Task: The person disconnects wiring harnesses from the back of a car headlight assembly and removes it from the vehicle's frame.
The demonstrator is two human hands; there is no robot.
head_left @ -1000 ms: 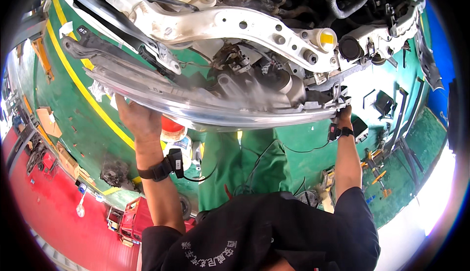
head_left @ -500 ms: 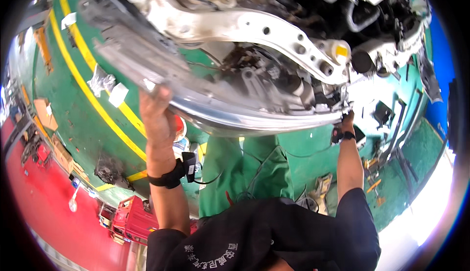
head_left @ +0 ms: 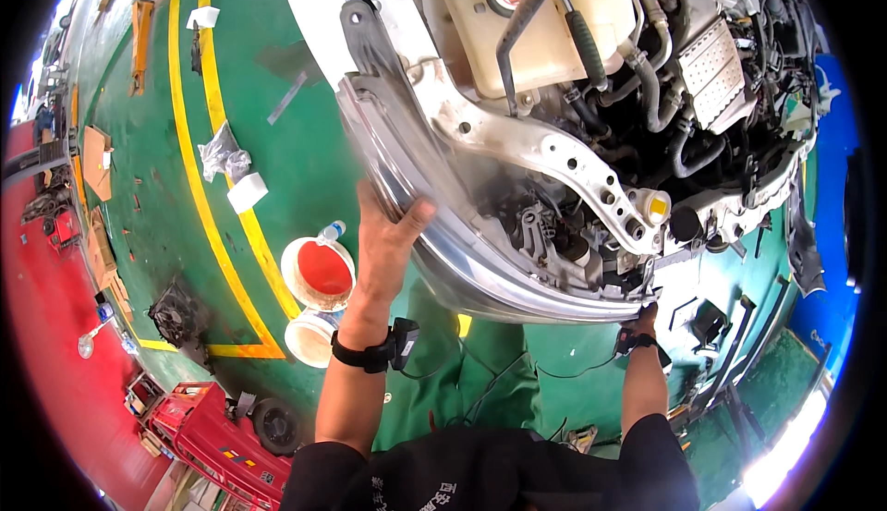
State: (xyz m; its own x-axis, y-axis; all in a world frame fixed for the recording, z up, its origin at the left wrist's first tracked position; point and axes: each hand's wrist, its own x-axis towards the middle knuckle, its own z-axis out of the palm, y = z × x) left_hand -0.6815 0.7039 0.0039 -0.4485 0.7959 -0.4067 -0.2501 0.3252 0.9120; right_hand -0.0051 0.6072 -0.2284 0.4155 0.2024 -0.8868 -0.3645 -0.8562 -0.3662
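Note:
A long car headlight point(head_left: 504, 291) with a clear, shiny lens lies along the open front corner of a car. My left hand point(head_left: 381, 248) grips its outer edge toward the left end, with the thumb over the lens side and some fingers hidden. At the narrow right end, my right hand point(head_left: 645, 319) is closed on the headlight, most of its fingers out of sight. Just behind the headlight runs a bare white metal cross-member point(head_left: 517, 134). Both my wrists wear black straps with small devices.
Beyond the cross-member are a coolant tank point(head_left: 471, 30), a dark prop rod point(head_left: 522, 17) and hoses. Buckets, one holding something red point(head_left: 323, 269), stand on the green floor at left. A red machine point(head_left: 208, 428) is lower left. Cables hang before my legs.
The view has shifted, showing more of the engine bay. The headlight's left end now lies closer along the car's corner, and my left hand has moved with it. Both hands keep their hold.

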